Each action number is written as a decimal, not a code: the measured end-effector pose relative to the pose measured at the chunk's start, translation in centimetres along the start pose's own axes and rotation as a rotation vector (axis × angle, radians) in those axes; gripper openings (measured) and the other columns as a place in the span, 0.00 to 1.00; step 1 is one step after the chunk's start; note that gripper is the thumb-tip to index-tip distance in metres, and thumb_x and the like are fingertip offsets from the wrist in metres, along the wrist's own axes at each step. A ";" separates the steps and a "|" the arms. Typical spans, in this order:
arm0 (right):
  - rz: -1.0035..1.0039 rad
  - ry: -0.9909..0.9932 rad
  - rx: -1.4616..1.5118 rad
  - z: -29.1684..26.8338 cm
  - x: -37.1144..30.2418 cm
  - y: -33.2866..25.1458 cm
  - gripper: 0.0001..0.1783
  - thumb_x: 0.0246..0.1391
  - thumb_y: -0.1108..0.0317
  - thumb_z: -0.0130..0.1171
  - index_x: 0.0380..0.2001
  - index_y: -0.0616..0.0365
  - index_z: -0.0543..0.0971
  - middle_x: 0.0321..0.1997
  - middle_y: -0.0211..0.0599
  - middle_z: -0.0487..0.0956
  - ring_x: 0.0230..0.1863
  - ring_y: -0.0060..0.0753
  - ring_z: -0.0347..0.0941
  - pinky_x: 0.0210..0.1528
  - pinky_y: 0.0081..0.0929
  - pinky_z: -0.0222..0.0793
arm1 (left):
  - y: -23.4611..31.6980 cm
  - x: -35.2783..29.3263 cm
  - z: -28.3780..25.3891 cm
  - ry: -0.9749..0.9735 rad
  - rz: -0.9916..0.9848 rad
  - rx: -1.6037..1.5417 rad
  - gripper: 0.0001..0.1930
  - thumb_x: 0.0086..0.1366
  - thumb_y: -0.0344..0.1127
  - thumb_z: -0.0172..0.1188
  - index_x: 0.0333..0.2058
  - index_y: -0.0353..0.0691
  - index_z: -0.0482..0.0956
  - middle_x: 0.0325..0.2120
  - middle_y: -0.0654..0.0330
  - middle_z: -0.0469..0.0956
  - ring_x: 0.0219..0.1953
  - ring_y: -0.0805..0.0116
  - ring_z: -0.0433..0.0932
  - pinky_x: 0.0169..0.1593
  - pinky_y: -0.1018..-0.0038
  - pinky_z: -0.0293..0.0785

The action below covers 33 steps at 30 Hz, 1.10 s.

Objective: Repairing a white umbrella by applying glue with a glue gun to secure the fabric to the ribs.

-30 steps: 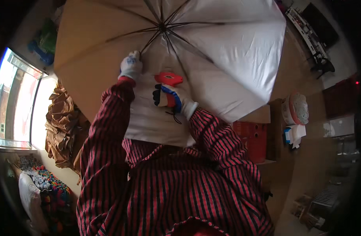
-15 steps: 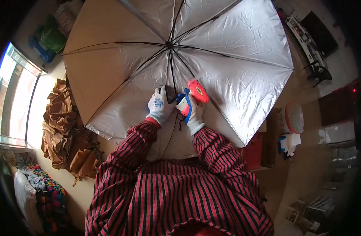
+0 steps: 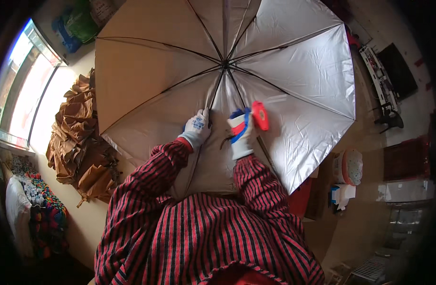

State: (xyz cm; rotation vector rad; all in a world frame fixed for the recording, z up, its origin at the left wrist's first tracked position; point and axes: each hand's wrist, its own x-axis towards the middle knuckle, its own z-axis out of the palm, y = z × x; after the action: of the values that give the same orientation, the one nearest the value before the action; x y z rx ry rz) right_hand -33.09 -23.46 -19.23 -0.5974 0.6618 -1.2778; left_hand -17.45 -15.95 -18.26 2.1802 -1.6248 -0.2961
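Observation:
An open umbrella (image 3: 146,80) with a silver-grey lining spreads in front of me, its underside and black ribs facing up. The ribs meet at a dark hub (image 3: 225,64). My left hand (image 3: 197,128), in a white glove, is closed at the lower end of a black rod running down from the hub; the fingers hide most of what it grips. My right hand (image 3: 242,135), also gloved, is closed on a red-and-white hand-held device whose red end (image 3: 260,116) sticks out to the right, slightly blurred. A dark cord dangles beside that hand.
Crumpled brown paper (image 3: 75,137) is heaped at the left, below a bright window (image 3: 30,85). Colourful bundles (image 3: 47,216) lie lower left. On the right are a white box (image 3: 342,195), a round patterned container (image 3: 350,166) and a dark chair (image 3: 389,118).
The umbrella's hub has shifted right and slightly down in the view. My hands have moved a little farther apart. The dark block seen by my left hand is now mostly covered.

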 end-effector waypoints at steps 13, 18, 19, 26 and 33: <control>-0.295 -0.149 -0.566 0.4 -2.9 -4.4 0.10 0.50 0.70 0.59 0.36 0.62 0.77 0.34 0.28 0.77 0.35 0.20 0.71 0.39 0.24 0.68 | -1.1 0.0 -0.6 -0.023 -0.065 0.088 0.24 0.54 0.41 0.56 0.49 0.39 0.66 0.44 0.46 0.73 0.41 0.44 0.75 0.43 0.56 0.73; -0.361 -0.278 -0.769 0.7 -2.8 -2.0 0.12 0.50 0.68 0.60 0.37 0.63 0.77 0.33 0.29 0.77 0.32 0.20 0.71 0.36 0.23 0.67 | 0.5 2.1 -4.1 -0.186 -0.077 0.050 0.18 0.53 0.43 0.56 0.42 0.43 0.75 0.38 0.50 0.78 0.40 0.49 0.77 0.44 0.59 0.73; -0.370 -0.280 -0.751 1.2 -2.7 -1.3 0.13 0.50 0.66 0.60 0.37 0.63 0.77 0.32 0.29 0.77 0.31 0.20 0.71 0.35 0.24 0.67 | 0.7 2.5 -4.8 -0.249 -0.122 0.046 0.17 0.53 0.43 0.56 0.40 0.44 0.76 0.36 0.51 0.79 0.40 0.51 0.77 0.45 0.61 0.73; 0.067 -0.084 -0.644 2.6 1.1 2.7 0.16 0.51 0.59 0.59 0.36 0.61 0.78 0.29 0.32 0.77 0.30 0.24 0.72 0.34 0.26 0.67 | 2.1 4.5 -5.6 -0.049 -0.195 0.007 0.14 0.53 0.44 0.57 0.34 0.43 0.80 0.33 0.50 0.79 0.39 0.51 0.78 0.43 0.61 0.73; -0.045 -0.069 -0.606 4.1 0.8 3.3 0.14 0.51 0.59 0.58 0.29 0.61 0.77 0.22 0.32 0.75 0.21 0.24 0.72 0.25 0.27 0.66 | 1.7 5.4 -4.2 -0.062 -0.216 -0.028 0.14 0.52 0.43 0.58 0.34 0.42 0.80 0.30 0.48 0.79 0.35 0.51 0.79 0.39 0.62 0.73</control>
State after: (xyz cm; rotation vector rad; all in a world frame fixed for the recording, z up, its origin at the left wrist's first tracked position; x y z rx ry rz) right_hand -27.77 -23.44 -19.01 -1.1507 0.9898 -1.0852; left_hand -15.59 -20.67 -13.43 2.3498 -1.4074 -0.4503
